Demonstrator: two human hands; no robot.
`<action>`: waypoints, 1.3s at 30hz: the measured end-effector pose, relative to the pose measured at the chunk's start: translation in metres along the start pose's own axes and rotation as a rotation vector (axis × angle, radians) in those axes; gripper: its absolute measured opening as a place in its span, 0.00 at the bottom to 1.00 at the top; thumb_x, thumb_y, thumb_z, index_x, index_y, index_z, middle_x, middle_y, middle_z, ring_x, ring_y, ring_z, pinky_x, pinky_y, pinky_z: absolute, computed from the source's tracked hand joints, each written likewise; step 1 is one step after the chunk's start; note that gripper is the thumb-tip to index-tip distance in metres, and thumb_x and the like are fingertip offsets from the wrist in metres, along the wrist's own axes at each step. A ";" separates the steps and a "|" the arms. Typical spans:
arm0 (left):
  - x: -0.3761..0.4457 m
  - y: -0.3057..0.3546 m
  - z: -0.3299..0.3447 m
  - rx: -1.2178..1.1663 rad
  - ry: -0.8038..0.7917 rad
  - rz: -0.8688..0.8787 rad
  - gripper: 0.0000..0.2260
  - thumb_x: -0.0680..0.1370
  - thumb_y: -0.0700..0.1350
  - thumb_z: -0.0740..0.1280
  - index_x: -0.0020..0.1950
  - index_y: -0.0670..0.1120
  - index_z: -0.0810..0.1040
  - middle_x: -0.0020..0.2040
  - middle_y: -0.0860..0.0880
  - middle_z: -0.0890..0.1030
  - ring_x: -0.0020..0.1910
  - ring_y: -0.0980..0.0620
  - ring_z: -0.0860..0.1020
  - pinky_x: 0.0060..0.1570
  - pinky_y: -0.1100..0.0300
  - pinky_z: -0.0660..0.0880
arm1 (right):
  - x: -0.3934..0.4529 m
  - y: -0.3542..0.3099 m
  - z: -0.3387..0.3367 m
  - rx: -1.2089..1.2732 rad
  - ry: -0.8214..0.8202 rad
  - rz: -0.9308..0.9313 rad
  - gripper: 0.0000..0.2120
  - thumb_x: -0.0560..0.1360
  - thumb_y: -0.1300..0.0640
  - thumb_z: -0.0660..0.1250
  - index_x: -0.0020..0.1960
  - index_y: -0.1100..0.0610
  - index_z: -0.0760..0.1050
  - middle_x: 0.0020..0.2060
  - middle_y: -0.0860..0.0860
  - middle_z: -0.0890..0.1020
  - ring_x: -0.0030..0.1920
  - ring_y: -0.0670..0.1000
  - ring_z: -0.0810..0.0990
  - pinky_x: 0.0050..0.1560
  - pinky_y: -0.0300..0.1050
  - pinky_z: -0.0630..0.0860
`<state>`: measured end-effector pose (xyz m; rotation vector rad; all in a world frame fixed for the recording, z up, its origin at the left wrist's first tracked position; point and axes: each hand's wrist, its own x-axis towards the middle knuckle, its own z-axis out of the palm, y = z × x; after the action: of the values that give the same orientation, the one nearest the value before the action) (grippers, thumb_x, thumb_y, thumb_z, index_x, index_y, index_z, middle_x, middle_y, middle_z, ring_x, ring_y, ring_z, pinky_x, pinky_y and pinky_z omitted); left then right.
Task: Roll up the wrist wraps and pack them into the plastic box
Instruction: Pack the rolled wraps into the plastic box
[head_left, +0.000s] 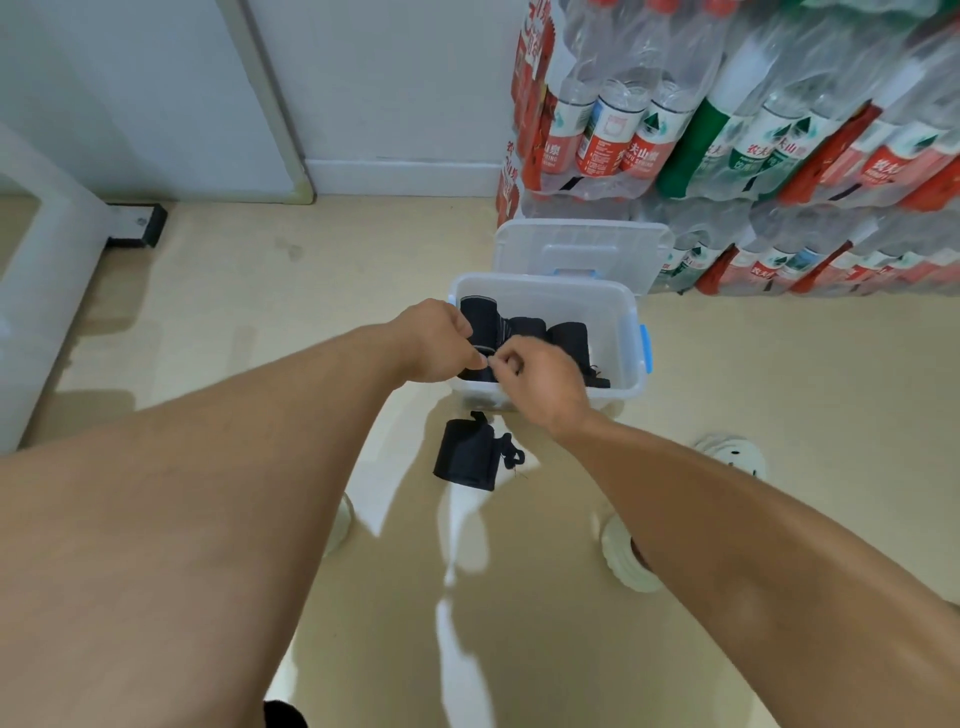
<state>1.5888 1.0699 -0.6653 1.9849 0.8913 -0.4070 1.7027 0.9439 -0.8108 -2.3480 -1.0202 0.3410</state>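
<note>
Wrist wrap (480, 332): we pinch it with left hand (436, 343) and right hand (540, 379), both grips clamped, keeping its roll tight above the plastic box (618, 312).

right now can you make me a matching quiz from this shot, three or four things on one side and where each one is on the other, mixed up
Things
1. wrist wrap in both hands
2. rolled wrist wrap
3. box lid
4. water bottle packs

Places
A. stacked against the wall on the right
B. on the floor in front of the plastic box
C. leaning behind the box
D. over the box's left end, pinched by the left hand and right hand

Pairs: 1-D, 2-B, 3-C, 4-A
</note>
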 end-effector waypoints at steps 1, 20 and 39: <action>-0.001 0.000 -0.001 0.006 0.005 0.012 0.11 0.79 0.44 0.72 0.48 0.51 0.68 0.47 0.47 0.70 0.46 0.49 0.67 0.36 0.62 0.63 | -0.011 -0.009 0.006 0.024 -0.027 0.027 0.09 0.79 0.46 0.66 0.43 0.48 0.77 0.35 0.46 0.80 0.38 0.49 0.79 0.42 0.47 0.77; 0.007 -0.019 -0.009 -0.087 0.025 -0.063 0.14 0.79 0.47 0.72 0.64 0.45 0.77 0.55 0.48 0.73 0.54 0.47 0.72 0.53 0.58 0.66 | -0.043 0.005 0.113 0.599 -0.338 1.042 0.47 0.67 0.41 0.80 0.74 0.62 0.62 0.58 0.53 0.73 0.56 0.55 0.74 0.63 0.52 0.76; 0.011 -0.025 -0.030 -0.235 0.356 -0.035 0.16 0.79 0.51 0.71 0.65 0.46 0.77 0.63 0.46 0.79 0.60 0.45 0.77 0.53 0.58 0.71 | -0.030 -0.035 -0.019 0.082 -0.080 -0.110 0.34 0.64 0.42 0.79 0.65 0.52 0.72 0.56 0.46 0.77 0.57 0.48 0.75 0.56 0.46 0.75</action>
<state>1.5765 1.1078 -0.6701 1.8530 1.1396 0.0368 1.6697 0.9337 -0.7744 -2.2105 -1.1462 0.4294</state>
